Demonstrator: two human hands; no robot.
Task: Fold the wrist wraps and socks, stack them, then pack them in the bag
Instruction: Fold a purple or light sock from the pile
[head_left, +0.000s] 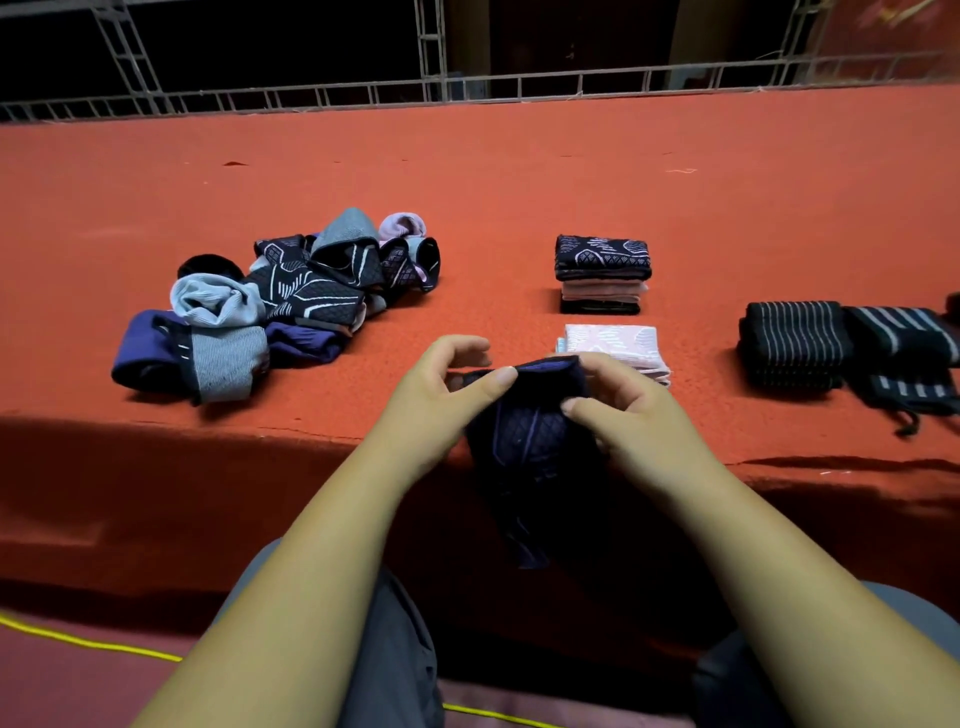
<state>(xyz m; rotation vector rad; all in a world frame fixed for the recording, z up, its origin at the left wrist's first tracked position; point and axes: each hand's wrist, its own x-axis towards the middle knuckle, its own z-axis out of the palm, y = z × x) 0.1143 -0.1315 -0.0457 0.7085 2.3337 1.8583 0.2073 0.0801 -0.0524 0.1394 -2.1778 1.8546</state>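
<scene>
A dark navy patterned sock (530, 447) hangs over the front edge of the red-covered table (467, 171). My left hand (441, 400) pinches its top edge on the left. My right hand (618, 400) pinches the same edge on the right. A heap of unfolded socks (280, 301) in navy, grey, light blue and pink lies to the left. A stack of folded socks (602, 275) stands behind my hands. A folded pink sock (618, 343) lies just past my right hand. Folded black striped wrist wraps (795, 343) lie at the right.
A second striped wrap (904, 358) with a loose cord lies beside the first, near the right frame edge. A metal truss railing (467, 88) runs behind the table. A yellow cord (93, 644) crosses the floor by my knees.
</scene>
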